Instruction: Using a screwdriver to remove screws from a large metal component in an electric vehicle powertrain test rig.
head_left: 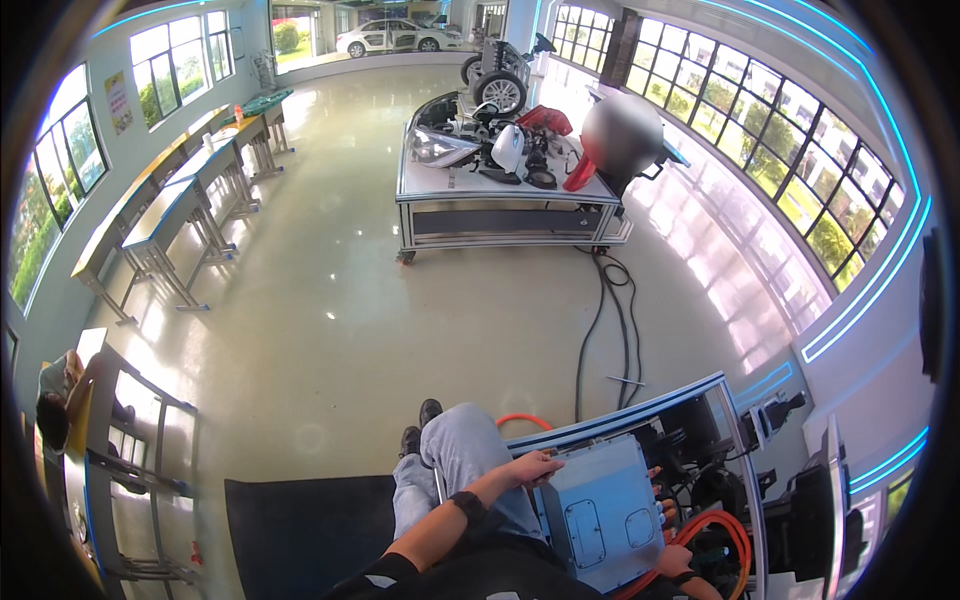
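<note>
A silver-grey metal box (pixel 602 500) with raised panels on its top lies in front of me. My left hand (pixel 537 468), a dark watch on its wrist, is at the box's upper left corner. Its fingers are curled closed, and what they hold is too small to make out. My right hand (pixel 676 562) is low beside the box's right side, next to a looped orange cable (pixel 738 540). Its fingers are mostly hidden, so I cannot tell whether it grips the cable.
An aluminium frame (pixel 722 385) with dark parts surrounds the box. Black cables (pixel 607 320) run over the floor to a wheeled table (pixel 420 195) bearing car parts. A blurred round shape (pixel 622 135) is beside it. Long benches (pixel 150 215) line the left; a person (pixel 55 410) is at the lower left.
</note>
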### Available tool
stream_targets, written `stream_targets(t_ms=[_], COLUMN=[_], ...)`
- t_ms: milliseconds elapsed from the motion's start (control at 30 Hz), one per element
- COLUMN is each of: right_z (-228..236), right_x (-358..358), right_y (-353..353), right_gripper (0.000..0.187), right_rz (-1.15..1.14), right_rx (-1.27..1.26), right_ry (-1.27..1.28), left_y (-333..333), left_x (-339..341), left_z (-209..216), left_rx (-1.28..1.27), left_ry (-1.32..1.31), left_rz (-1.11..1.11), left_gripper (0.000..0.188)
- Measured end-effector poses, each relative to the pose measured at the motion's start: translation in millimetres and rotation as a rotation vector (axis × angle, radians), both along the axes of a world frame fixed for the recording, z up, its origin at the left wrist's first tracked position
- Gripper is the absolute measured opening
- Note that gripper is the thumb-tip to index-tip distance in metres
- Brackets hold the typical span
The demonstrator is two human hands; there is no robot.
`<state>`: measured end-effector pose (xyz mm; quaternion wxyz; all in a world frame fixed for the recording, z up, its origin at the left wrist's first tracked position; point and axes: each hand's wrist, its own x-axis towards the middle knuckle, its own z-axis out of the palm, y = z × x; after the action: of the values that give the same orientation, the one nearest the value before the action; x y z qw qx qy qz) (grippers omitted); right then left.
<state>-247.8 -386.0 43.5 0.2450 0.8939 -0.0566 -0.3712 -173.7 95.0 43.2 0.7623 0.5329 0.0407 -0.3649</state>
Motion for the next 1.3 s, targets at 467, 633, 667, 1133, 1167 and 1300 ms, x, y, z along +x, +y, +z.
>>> stream_targets(t_ms=[467,633,667,1133,1167,1300], right_z=[99.5,80.7,79.8,99.7,89.6,45.5], right_x=[82.1,87.1,86.9,88.2,86.1,39.8], right_y=[324.0,341.7,339.7,305.0,298.1,292.3], right_gripper=[0.022,0.019,0.019,0.024,0.025,0.026], right_rz=[0.325,0.274,0.235,-0.870,-1.104,-1.442], right_rx=[1.477,1.441,1.487,1.980,2.065,2.039], right_ry=[-0.354,-0.280,-0.279,-0.107,-0.106,-0.124], left_y=[3.6,8.5,5.1,10.5,9.8,8.6], left_x=[-1.1,0.0,-1.5,2.6,3.8,5.3], left_z=[10.7,-2.3,1.2,2.9,3.2,-3.5], left_rx=[-0.182,-0.376,-0.284,-0.305,-0.294,-0.277], left_ry=[0.206,0.306,0.313,0.213,0.201,0.187], left_rz=[-0.080,0.003,0.072,0.099,0.114,0.095], left_gripper=[0.045,0.040,0.039,0.038,0.038,0.040])
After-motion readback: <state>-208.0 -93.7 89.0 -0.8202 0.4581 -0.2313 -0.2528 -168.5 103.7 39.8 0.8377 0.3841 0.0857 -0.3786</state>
